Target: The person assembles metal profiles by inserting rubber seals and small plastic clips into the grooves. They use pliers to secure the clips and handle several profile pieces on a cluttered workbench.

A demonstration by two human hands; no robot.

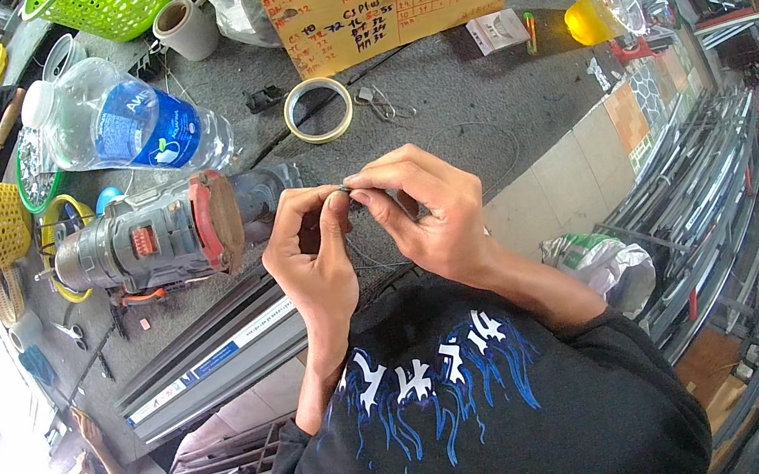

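My left hand (311, 259) and my right hand (431, 213) meet above the near edge of the dark work table (471, 119). Thumb and fingertips of both pinch one tiny dark piece (346, 188), mostly covered by the fingers and too small to name. Just left of my left hand a grey power tool (146, 239) with a red rim lies on its side. Beyond my fingertips are a roll of tape (322, 136) and a thin bent wire (389, 103).
A large clear bottle (147, 126) leans behind the tool. A marked cardboard box (349, 4) and a cup of yellow liquid (587, 20) stand at the back. Long metal profiles (217, 352) lie left of me; more fill racks (720, 207) at right. Two other people are at left.
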